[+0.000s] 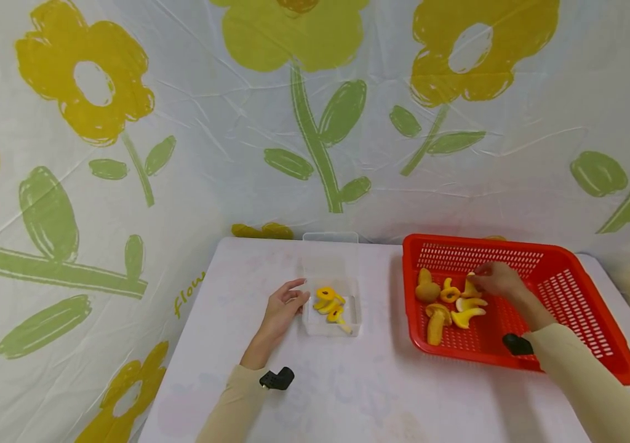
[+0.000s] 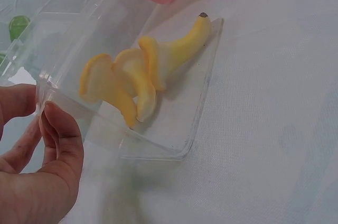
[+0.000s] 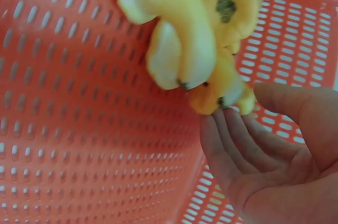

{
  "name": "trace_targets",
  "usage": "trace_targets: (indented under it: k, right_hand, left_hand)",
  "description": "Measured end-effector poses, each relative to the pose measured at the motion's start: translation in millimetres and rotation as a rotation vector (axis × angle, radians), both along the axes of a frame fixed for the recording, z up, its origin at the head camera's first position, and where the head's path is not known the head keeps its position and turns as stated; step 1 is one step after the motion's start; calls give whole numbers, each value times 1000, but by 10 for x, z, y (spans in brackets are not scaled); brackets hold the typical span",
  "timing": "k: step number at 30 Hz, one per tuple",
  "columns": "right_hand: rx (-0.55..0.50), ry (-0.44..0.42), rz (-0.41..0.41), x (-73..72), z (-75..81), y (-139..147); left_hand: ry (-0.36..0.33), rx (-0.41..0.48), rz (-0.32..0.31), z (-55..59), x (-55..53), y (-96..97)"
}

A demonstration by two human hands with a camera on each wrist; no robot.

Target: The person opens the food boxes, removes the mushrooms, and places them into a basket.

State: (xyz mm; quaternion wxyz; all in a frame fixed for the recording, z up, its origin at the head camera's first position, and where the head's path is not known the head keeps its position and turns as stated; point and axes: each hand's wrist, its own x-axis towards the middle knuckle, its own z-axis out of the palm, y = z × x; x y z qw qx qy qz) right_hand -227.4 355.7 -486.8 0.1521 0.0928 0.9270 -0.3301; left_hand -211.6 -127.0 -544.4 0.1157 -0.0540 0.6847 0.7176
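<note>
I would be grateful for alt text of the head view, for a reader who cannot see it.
A person's right hand pinches a yellow mushroom-shaped piece in a red basket with others, while the left hand holds the edge of an open clear box with three more inside. Basket and box stand on a pale table before a backdrop of yellow flowers.

This looks like a staged corner, with flower-printed sheeting (image 1: 204, 141) (visibly creased) hung behind and beside a pale table (image 1: 326, 387).
</note>
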Motion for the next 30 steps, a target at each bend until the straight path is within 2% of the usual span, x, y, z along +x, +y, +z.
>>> trace_targets:
  k: [5, 13, 21, 30]
  right_hand:
    - [-56, 29, -4, 46, 67, -44]
    - [-184, 41, -6, 151, 279, -270]
    - [-236, 129, 54, 197, 419, -477]
    - [-341, 146, 100, 215, 571, -819]
  left_hand:
    - [-16, -14, 9, 6, 3, 3]
    - [-15, -27, 6, 27, 10, 2]
    - [-13, -15, 6, 15, 10, 13]
    - [-22, -8, 4, 25, 7, 9]
